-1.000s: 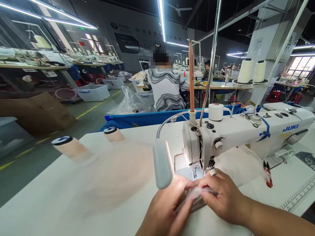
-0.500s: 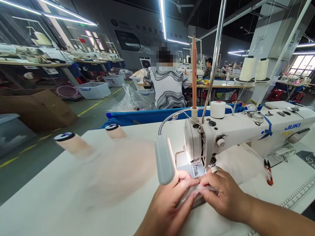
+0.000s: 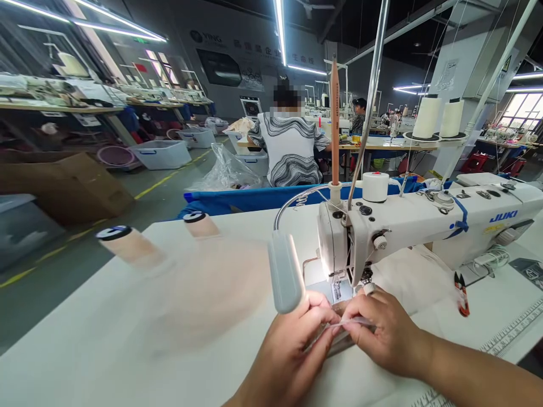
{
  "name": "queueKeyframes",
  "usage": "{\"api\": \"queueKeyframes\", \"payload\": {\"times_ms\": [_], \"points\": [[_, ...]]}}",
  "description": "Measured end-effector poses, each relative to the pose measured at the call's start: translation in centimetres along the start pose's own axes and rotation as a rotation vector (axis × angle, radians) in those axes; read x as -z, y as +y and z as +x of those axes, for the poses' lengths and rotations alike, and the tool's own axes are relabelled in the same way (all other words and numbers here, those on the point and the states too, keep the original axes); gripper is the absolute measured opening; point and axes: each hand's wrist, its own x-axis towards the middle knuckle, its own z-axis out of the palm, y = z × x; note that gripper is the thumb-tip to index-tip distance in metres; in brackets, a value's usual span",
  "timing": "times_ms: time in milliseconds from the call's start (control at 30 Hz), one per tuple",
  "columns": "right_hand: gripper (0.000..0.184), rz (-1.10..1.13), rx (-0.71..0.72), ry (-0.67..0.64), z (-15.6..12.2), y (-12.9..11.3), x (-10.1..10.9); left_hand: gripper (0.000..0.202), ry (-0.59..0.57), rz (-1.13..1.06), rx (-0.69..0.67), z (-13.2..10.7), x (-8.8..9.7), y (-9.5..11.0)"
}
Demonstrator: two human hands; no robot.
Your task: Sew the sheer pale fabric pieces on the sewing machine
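Note:
My left hand (image 3: 292,342) is closed, thumb and fingers pinching the edge of a thin, pale sheer fabric (image 3: 360,321). Close beside it, my right hand (image 3: 384,330) pinches the same edge, the fingertips of both almost meeting. Both hands are just in front of the needle and presser foot (image 3: 337,291) of a white sewing machine (image 3: 407,226). A grey lamp head (image 3: 285,274) hangs above my left hand. Between and under my fingers, much of the fabric is hidden.
Blurry peach fabric (image 3: 212,288) spreads over the white table (image 3: 106,339), near two thread cones (image 3: 131,249). Red-handled snips (image 3: 461,295) lie right of the machine, with a printed ruler (image 3: 515,328) along the table edge. A person (image 3: 291,147) sits ahead, back turned.
The fabric edge between my fingertips has narrowed to a thinner, flatter strip. Both hands stay in nearly the same place, still pinching; the view has shifted slightly.

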Motion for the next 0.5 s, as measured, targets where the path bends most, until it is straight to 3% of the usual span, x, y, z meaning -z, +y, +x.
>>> {"api": "queueKeyframes", "payload": {"times_ms": [167, 300, 400, 500], "points": [[0.016, 0.047, 0.008, 0.025, -0.2, 0.3, -0.2, 0.021, 0.009, -0.055, 0.006, 0.3, 0.0, 0.2], [0.006, 0.121, -0.042, -0.018, 0.0, 0.3, 0.1, 0.02, -0.012, -0.08, 0.034, 0.6, -0.1, 0.1], [0.009, 0.215, -0.139, -0.132, 0.7, -1.3, 2.2, 0.018, -0.036, -0.09, 0.065, 0.2, 0.0, 1.3], [0.014, 0.483, -0.368, -0.383, 1.4, -4.0, 5.3, 0.022, -0.13, -0.199, 0.098, -0.9, 0.3, 3.5]]}}
